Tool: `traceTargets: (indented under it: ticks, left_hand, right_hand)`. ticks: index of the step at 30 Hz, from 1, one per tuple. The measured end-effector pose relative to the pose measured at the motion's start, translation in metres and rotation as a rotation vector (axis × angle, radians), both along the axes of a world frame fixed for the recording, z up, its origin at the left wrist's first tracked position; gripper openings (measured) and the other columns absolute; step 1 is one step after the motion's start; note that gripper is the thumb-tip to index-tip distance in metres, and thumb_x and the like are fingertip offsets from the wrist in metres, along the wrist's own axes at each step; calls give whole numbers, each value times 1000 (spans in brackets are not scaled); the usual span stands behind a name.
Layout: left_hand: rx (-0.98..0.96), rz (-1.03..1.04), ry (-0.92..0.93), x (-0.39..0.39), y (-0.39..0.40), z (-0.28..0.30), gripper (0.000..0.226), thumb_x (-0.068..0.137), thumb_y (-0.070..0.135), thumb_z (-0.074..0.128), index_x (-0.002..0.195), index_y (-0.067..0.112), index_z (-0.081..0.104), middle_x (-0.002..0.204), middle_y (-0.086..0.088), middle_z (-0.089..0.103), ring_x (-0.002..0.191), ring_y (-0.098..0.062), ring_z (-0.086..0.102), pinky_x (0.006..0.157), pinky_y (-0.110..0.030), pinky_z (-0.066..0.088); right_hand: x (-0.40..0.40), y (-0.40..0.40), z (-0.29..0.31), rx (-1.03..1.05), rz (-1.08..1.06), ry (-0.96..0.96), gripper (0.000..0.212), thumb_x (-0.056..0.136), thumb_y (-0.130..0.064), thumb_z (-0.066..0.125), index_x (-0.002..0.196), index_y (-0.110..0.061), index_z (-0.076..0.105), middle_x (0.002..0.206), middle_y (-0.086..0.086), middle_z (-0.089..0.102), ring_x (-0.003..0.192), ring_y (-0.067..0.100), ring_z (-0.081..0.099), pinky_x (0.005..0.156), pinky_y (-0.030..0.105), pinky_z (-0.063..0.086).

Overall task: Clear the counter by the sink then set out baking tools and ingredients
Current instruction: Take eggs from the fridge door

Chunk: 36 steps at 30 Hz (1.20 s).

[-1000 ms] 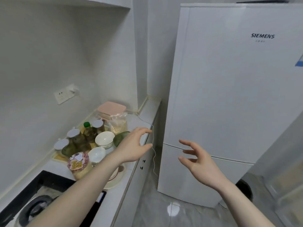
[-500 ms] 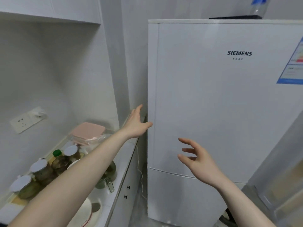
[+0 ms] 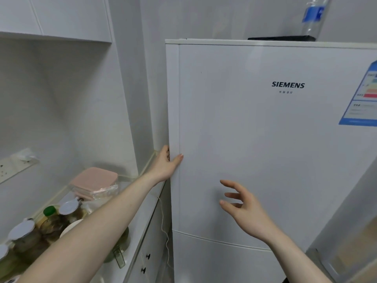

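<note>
- The left hand [image 3: 166, 165] holds the left edge of the upper fridge door [image 3: 255, 139]. Its fingers go around the edge to the side, where they are mostly hidden, and the thumb lies flat on the front of the door.
- The right hand [image 3: 244, 211] is in the air in front of the lower part of the same door. It holds nothing. Its fingers are spread apart and a little bent, and I cannot tell if the tips touch the door.
- The fridge [image 3: 224, 258] is white, with the word SIEMENS on the upper door and a blue label [image 3: 361, 99] at the right side. The upper door looks closed. Below it there is a second door, also closed.
- On top of the fridge stands a clear plastic bottle [image 3: 313, 15] with a blue band, on a flat dark thing [image 3: 281, 38].
- The counter [image 3: 142, 217] is to the left of the fridge, just beside it. On it there is a container with a pink lid [image 3: 93, 179], partly in a clear plastic bag, close to the wall.
- Nearer to the camera there are jars with white lids [image 3: 68, 207] and a bottle with a green cap [image 3: 49, 211]. The left forearm hides part of them.
- A white socket [image 3: 14, 166] is on the wall above the counter, and a thin white cord [image 3: 163, 217] hangs between the counter and the fridge.
</note>
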<state>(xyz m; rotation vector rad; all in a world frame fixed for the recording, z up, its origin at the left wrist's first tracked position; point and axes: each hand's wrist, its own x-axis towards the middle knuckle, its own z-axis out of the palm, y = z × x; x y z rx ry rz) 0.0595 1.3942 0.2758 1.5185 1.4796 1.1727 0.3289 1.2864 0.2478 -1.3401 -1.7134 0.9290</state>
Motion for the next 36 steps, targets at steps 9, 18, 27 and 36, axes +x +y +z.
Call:
traceTargets:
  ticks: [9,18,27,36]
  left_hand:
    - [36,-23,-71,-6,-25,-7,37,98,20,65,129,8,48,129,-2,64,114,-12,64,89,-16,53]
    - [105,-125,11,-29,-95,-17,12,100,27,61,102,16,58,104,7,71,103,-2,67,92,-19,49]
    - [181,-408,109,-44,-180,-5,23,105,24,51,114,24,72,127,16,67,126,5,54,106,-19,42]
    - [242,-600,215,-27,-236,10,27,105,25,50,102,31,76,132,12,59,126,-1,54,101,-12,41]
  right_hand:
    - [-19,-25,-4,-29,1,5,45,94,-24,69,130,-48,57,133,-28,55,118,-13,53,92,17,51]
    - [-57,-86,-7,-55,37,13,38,95,-21,68,125,-44,62,122,-31,64,116,-7,59,95,23,52]
    - [-90,-165,-23,-154,68,-13,30,94,-18,68,117,-37,68,116,-25,69,106,1,65,92,29,56]
    - [-124,-218,-47,-207,103,-126,40,92,-27,70,127,-44,59,116,-20,60,109,-4,59,86,20,54]
